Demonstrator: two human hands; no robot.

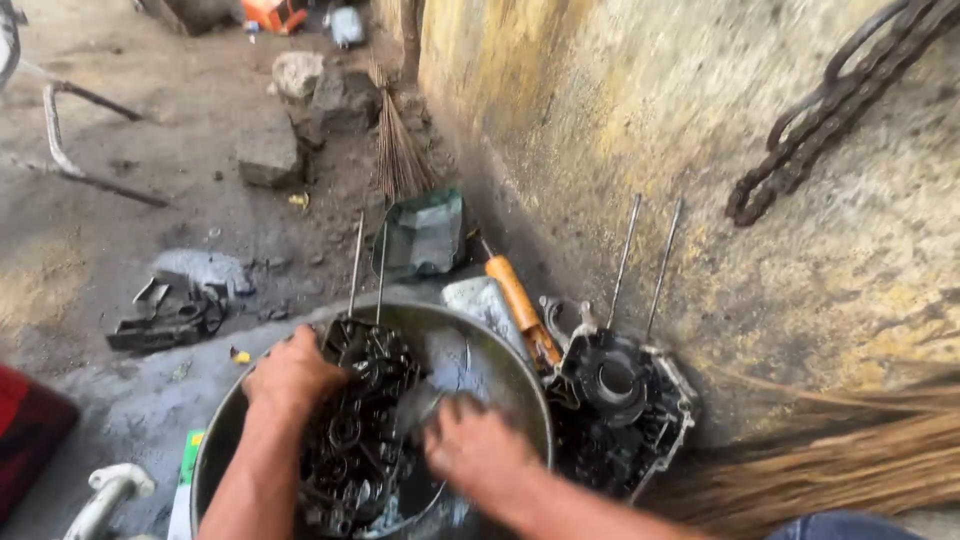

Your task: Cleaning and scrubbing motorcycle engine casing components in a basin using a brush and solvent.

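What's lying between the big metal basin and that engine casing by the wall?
In the head view, an orange-handled tool lies between the basin and the engine casing.

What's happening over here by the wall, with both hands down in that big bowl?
A person crouches over a large round metal basin holding a greasy dark engine part with two long studs. The left hand grips the part's upper edge; the right hand, blurred, rests at its side. Beside the basin, against the yellowish wall, lies a second dark engine casing and an orange-handled tool.
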